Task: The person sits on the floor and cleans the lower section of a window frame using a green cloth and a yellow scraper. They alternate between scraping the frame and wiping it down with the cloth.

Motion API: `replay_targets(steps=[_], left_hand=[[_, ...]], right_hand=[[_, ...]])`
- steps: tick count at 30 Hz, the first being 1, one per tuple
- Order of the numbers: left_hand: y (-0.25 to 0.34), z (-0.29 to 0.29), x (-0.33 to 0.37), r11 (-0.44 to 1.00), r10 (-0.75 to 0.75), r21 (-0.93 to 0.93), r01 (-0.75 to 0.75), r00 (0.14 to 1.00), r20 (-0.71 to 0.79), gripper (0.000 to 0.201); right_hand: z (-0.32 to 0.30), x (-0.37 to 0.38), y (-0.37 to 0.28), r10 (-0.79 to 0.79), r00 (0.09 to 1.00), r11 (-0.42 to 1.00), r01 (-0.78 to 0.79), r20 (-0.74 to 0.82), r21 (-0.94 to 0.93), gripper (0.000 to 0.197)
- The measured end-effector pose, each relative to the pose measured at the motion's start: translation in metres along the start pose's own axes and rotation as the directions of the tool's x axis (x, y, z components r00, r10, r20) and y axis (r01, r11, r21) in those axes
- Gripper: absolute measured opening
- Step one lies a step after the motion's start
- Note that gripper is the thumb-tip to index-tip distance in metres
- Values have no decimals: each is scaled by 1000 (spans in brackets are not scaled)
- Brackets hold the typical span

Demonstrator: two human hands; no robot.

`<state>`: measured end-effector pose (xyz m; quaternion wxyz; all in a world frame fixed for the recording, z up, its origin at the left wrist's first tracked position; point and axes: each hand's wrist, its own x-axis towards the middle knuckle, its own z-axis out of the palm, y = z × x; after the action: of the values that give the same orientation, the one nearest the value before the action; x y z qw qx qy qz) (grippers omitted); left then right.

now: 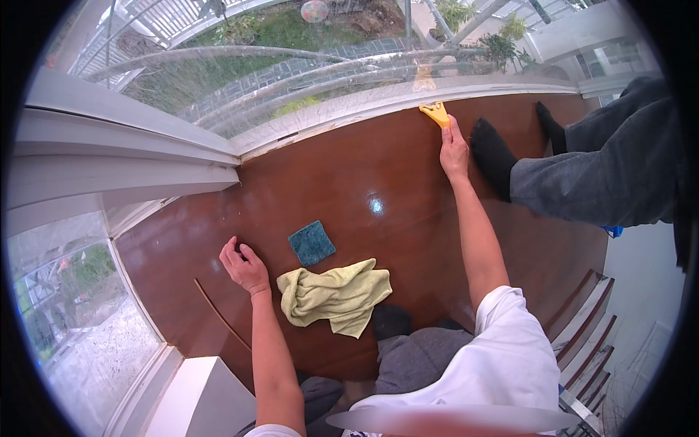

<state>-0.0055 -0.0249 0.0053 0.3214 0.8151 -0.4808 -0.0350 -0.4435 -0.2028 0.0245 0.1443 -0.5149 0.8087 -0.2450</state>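
Orange-yellow scraper (439,116), pale yellow cloth (335,295)

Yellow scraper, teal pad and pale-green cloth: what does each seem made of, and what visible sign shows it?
Yellow scraper: probably hard plastic, smooth, with crisp moulded-looking edges. Teal pad: likely textile or sponge, matt, with a fuzzy-looking surface. Pale-green cloth: apparently terry or microfibre, matt, falling in soft folds.

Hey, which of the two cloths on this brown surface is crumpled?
The pale yellow cloth, just right of your left hand: it is larger and bunched into loose folds, while the teal one lies as a square.
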Motion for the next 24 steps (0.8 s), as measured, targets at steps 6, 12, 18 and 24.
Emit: replay_targets(steps=[6, 12, 18, 24], left_hand=[[2, -1, 0, 1000, -20, 5, 20, 1000, 12, 24], [4, -1, 0, 1000, 11, 13, -11, 1000, -5, 24], [2, -1, 1, 997, 70, 26, -69, 997, -28, 23], [5, -2, 0, 999, -32, -34, 33, 999, 21, 24]], right_hand=[[-1, 1, -1, 15, 999, 1000, -15, 28, 21, 39], [-4, 5, -4, -4, 1000, 1000, 3, 20, 25, 39], [-8, 4, -5, -76, 997, 997, 76, -3, 2, 39], [-9, 11, -9, 34, 998, 999, -32, 47, -30, 39]])
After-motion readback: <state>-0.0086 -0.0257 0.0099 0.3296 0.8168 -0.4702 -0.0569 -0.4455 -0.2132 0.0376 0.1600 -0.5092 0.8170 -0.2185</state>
